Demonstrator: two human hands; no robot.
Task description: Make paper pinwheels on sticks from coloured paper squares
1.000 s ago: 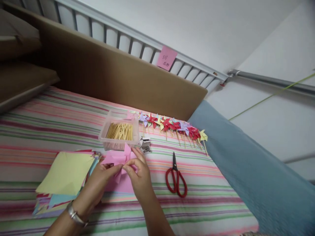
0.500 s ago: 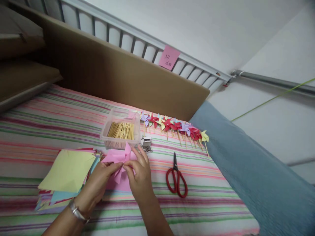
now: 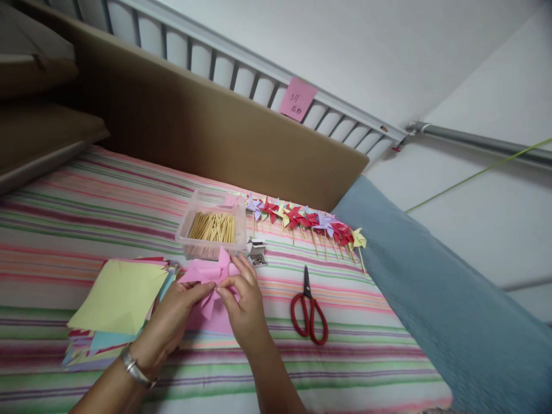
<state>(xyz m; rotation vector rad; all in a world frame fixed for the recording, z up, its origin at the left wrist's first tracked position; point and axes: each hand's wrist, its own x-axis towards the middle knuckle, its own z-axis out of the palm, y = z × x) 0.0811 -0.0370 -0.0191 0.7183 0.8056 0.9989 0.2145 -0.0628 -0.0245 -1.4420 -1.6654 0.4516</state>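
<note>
Pink pinwheel (image 3: 210, 271), its centre obscured, is pinched by left hand (image 3: 172, 313) and right hand (image 3: 245, 307).

two hands (image 3: 173, 313) (image 3: 246, 310), one held pinwheel (image 3: 202, 272), one scissors (image 3: 307, 292), one stick box (image 3: 211, 249), one bracelet (image 3: 137, 371)

On multicoloured striped cloth (image 3: 345, 374) are laid red-handled scissors (image 3: 307, 294), a clear plastic box (image 3: 202, 250), stacked coloured paper squares (image 3: 121, 296) — and paper pinwheels (image 3: 294, 217).

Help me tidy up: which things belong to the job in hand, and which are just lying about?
Likely belong:
pink pinwheel, pinched by left hand and right hand
paper stack
sticks in plastic box
small box of metal bits
mounted pinwheels
scissors, unheld

Likely lying about:
brown board
pink note on white radiator
</note>
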